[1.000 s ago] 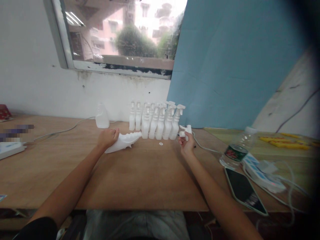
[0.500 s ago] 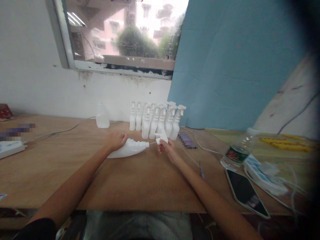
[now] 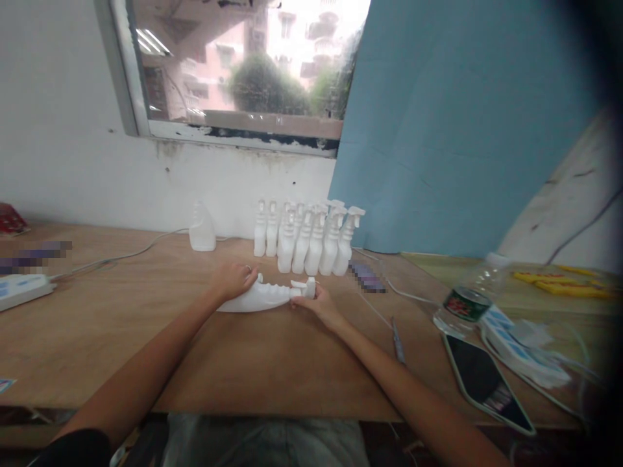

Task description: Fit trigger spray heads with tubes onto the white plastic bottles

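A white plastic bottle (image 3: 257, 299) lies on its side on the wooden table (image 3: 272, 363). My left hand (image 3: 233, 280) grips its body at the left end. At the bottle's neck my right hand (image 3: 314, 301) holds a white trigger spray head (image 3: 304, 288), which touches the neck. Just behind them stands a cluster of several white spray bottles (image 3: 309, 239) with heads fitted. A single white bottle without a head (image 3: 202, 227) stands apart to the left, near the wall.
To the right lie a clear water bottle (image 3: 467, 299), a phone (image 3: 489, 383), a white power strip with cables (image 3: 520, 350) and a thin tool (image 3: 398, 340). Another power strip (image 3: 22, 290) sits far left. A blue sheet (image 3: 462, 123) leans behind the table.
My right hand carried the spray head from the right of the bottle cluster leftward and down to the neck of the lying bottle. My left hand kept hold of the bottle, which settled flatter on the table.
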Available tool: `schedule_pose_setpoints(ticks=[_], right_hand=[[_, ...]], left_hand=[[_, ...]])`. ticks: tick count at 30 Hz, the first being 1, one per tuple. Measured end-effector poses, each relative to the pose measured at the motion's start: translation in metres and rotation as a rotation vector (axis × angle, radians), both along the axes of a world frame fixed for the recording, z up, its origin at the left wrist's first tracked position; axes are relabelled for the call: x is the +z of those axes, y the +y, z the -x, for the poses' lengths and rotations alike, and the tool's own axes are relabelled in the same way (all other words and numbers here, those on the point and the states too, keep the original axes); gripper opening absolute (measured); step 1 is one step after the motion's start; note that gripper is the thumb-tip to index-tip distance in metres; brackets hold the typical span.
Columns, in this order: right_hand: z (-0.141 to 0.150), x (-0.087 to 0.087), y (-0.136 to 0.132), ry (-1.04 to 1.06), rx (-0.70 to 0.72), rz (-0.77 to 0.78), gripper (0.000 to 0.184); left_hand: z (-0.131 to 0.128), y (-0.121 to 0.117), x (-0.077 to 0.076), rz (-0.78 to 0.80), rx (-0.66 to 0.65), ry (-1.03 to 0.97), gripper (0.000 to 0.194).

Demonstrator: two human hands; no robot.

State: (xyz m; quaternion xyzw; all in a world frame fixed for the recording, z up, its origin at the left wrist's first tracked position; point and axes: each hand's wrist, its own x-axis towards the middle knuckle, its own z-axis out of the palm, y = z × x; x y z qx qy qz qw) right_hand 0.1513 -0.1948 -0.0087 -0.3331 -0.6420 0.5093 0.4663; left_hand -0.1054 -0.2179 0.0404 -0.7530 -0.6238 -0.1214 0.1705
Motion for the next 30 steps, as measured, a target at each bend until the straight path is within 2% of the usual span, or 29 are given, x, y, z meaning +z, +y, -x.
schedule_pose_setpoints(ticks=[5, 9, 12, 14, 19, 21, 25, 30], right_hand=[[-0.001, -0.003, 0.008, -0.002, -0.162, -0.048, 0.043], [-0.003, -0.002, 0.012, 0.050, -0.170, -0.026, 0.039], [-0.007, -0.002, 0.016, 0.088, -0.164, -0.004, 0.033], [-0.011, -0.003, 0.019, 0.112, -0.173, 0.031, 0.030], [-0.020, -0.008, 0.028, 0.167, -0.154, 0.096, 0.032], [-0.021, -0.009, 0.028, 0.169, -0.127, 0.120, 0.032], [-0.020, -0.005, 0.025, 0.180, -0.072, 0.157, 0.033], [-0.025, 0.003, 0.024, 0.208, -0.012, 0.073, 0.049]], left_hand=[[-0.006, -0.003, -0.005, -0.128, -0.127, -0.073, 0.049], [-0.006, -0.004, -0.008, -0.272, -0.293, -0.042, 0.041], [-0.006, -0.004, -0.012, -0.279, -0.354, 0.026, 0.046], [-0.009, -0.003, -0.017, -0.249, -0.362, 0.036, 0.057], [-0.019, -0.004, -0.031, -0.166, -0.364, 0.046, 0.099], [-0.020, -0.005, -0.035, -0.150, -0.347, 0.056, 0.099], [-0.018, -0.004, -0.037, -0.157, -0.322, 0.046, 0.081], [-0.014, -0.003, -0.036, -0.160, -0.326, 0.000, 0.081]])
